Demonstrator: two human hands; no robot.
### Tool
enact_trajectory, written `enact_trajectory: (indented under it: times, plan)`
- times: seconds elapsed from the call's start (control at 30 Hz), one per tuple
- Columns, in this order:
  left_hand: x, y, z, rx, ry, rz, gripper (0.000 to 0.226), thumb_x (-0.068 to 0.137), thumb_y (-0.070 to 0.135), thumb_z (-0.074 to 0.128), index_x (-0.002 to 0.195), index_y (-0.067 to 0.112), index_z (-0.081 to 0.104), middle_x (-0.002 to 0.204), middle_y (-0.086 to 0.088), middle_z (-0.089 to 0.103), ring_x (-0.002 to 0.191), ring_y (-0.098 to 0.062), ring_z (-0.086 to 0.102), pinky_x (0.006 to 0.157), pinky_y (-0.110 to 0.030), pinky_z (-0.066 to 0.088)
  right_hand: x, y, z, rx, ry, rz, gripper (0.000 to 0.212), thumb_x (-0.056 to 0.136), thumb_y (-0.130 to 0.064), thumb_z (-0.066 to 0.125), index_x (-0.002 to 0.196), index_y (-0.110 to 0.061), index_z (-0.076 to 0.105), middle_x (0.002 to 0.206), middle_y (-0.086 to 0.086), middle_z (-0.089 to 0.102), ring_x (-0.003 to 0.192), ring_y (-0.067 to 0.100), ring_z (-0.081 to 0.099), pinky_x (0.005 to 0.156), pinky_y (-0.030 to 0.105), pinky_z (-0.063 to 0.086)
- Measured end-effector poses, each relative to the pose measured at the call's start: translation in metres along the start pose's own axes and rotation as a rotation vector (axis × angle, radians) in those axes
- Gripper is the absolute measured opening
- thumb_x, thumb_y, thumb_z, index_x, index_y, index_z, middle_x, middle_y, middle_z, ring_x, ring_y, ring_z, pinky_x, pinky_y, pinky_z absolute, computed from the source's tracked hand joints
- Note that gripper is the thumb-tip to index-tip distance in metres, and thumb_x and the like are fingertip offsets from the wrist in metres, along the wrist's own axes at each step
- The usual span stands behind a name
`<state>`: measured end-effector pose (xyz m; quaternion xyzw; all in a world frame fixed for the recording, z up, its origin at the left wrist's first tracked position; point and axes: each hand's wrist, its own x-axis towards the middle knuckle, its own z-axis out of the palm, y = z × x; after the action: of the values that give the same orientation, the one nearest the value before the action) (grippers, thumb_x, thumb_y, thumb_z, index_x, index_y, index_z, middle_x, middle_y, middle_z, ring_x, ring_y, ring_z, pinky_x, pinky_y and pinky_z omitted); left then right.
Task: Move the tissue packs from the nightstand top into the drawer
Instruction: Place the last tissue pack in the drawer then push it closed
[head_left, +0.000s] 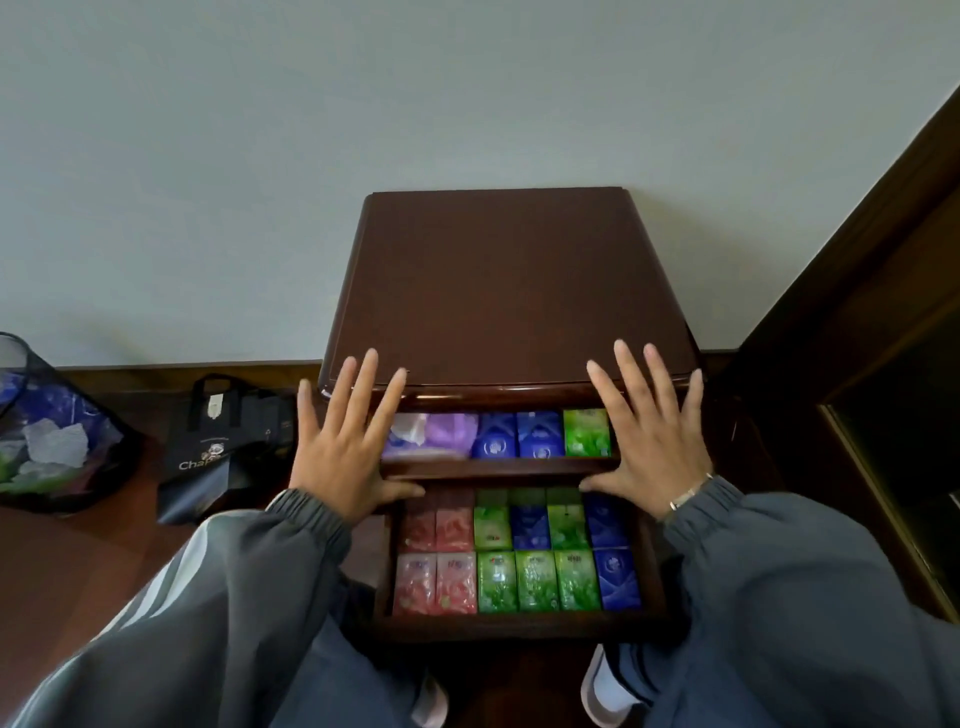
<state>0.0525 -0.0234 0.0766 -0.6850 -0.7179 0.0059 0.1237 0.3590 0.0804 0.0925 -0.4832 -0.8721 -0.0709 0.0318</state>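
The dark wooden nightstand top (509, 280) is bare. Below it two drawers stand pulled out. The upper drawer (498, 467) shows a row of purple, blue and green tissue packs (540, 435). The lower drawer (519, 621) sticks out further and holds red, green and blue tissue packs (535, 579) in rows. My left hand (348, 447) and my right hand (649, 436) are spread flat with straight fingers. Both thumbs rest at the upper drawer's front edge, one at each end. Neither hand holds anything.
A black tote bag (223, 447) sits on the wooden floor left of the nightstand. Further left is a mesh bin (47, 431) with wrappers in it. Dark wooden furniture (883, 364) stands close on the right. A pale wall is behind.
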Motion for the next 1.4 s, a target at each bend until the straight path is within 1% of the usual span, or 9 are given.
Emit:
enact_trajectory:
  times: [0.17,0.27,0.47,0.6,0.73,0.9,1.07,1.2,1.4]
  plan:
    - [0.055,0.005,0.009,0.015,-0.074,-0.091,0.101,0.075,0.057,0.069,0.152,0.015,0.019,0.157,-0.013,0.026,0.144,-0.032,0.026,0.114,-0.057,0.023,0.063,0.004,0.015,0.048,-0.036,0.13,0.132,0.05,-0.062,0.078,0.149,-0.024,0.0,0.158,0.002,0.017,0.145,0.025,0.015,0.112,0.06,0.004]
    - [0.057,0.003,0.017,-0.013,-0.065,-0.067,0.085,0.075,0.044,0.076,0.143,0.008,0.04,0.148,-0.018,0.041,0.135,-0.038,0.04,0.107,-0.055,0.035,0.063,0.01,0.031,0.037,-0.024,0.088,0.106,0.065,-0.064,0.069,0.148,-0.018,0.021,0.154,0.001,0.029,0.142,0.022,0.026,0.113,0.05,0.022]
    - [0.041,0.009,0.013,-0.092,-0.009,-0.045,0.084,0.082,0.053,0.062,0.148,0.011,0.032,0.154,-0.015,0.031,0.142,-0.035,0.03,0.112,-0.056,0.024,0.05,0.007,0.031,0.072,0.051,0.028,0.094,0.074,-0.059,0.064,0.148,-0.018,0.024,0.156,0.005,0.023,0.144,0.025,0.022,0.114,0.05,0.017]
    - [-0.019,0.036,0.024,-0.101,0.064,0.236,0.086,0.081,0.067,0.044,0.146,0.013,0.033,0.153,-0.012,0.035,0.139,-0.03,0.036,0.112,-0.057,0.021,-0.006,-0.007,0.037,0.094,0.177,-0.173,0.091,0.072,-0.063,0.06,0.143,-0.013,0.034,0.151,0.011,0.033,0.141,0.027,0.025,0.105,0.065,0.026]
    - [-0.081,0.063,0.051,-0.004,-0.191,0.533,0.111,0.059,0.084,0.054,0.144,0.014,0.04,0.15,-0.011,0.041,0.135,-0.029,0.042,0.104,-0.06,0.037,-0.079,-0.033,0.068,-0.022,-0.076,-0.501,0.108,0.056,-0.083,0.054,0.141,-0.019,0.036,0.149,0.007,0.039,0.137,0.027,0.035,0.099,0.063,0.035]
    - [-0.094,0.069,0.082,0.187,-0.523,0.609,0.116,0.078,0.066,0.057,0.15,0.015,-0.018,0.16,-0.013,-0.015,0.147,-0.034,-0.01,0.101,-0.063,-0.023,-0.101,-0.044,0.106,-0.146,-0.446,-0.678,0.123,0.066,-0.061,0.07,0.147,-0.028,-0.017,0.154,0.003,-0.021,0.146,0.032,-0.002,0.103,0.062,-0.012]
    - [-0.092,0.066,0.08,0.226,-0.288,0.654,0.127,0.047,0.07,0.077,0.15,0.021,0.02,0.156,-0.01,0.029,0.14,-0.03,0.034,0.104,-0.066,0.032,-0.096,-0.035,0.108,-0.291,-0.273,-0.714,0.13,0.039,-0.071,0.077,0.146,-0.029,0.018,0.155,0.004,0.021,0.139,0.03,0.031,0.099,0.062,0.034]
    - [-0.075,0.053,0.093,0.251,0.104,0.666,0.089,0.08,0.029,0.061,0.152,0.017,0.011,0.153,-0.007,0.024,0.137,-0.025,0.032,0.106,-0.06,0.021,-0.073,-0.026,0.121,-0.329,0.052,-0.73,0.105,0.055,-0.053,0.079,0.142,-0.032,0.025,0.152,0.002,0.02,0.136,0.023,0.028,0.097,0.06,0.039]
    - [-0.013,0.046,0.097,0.365,0.234,0.578,0.064,0.089,0.011,0.025,0.151,0.022,0.01,0.155,-0.004,0.019,0.14,-0.023,0.027,0.107,-0.055,0.022,-0.004,-0.02,0.129,-0.426,0.475,-0.675,0.061,0.089,-0.014,0.046,0.142,-0.032,0.023,0.152,0.003,0.011,0.134,0.018,0.03,0.104,0.055,0.027]
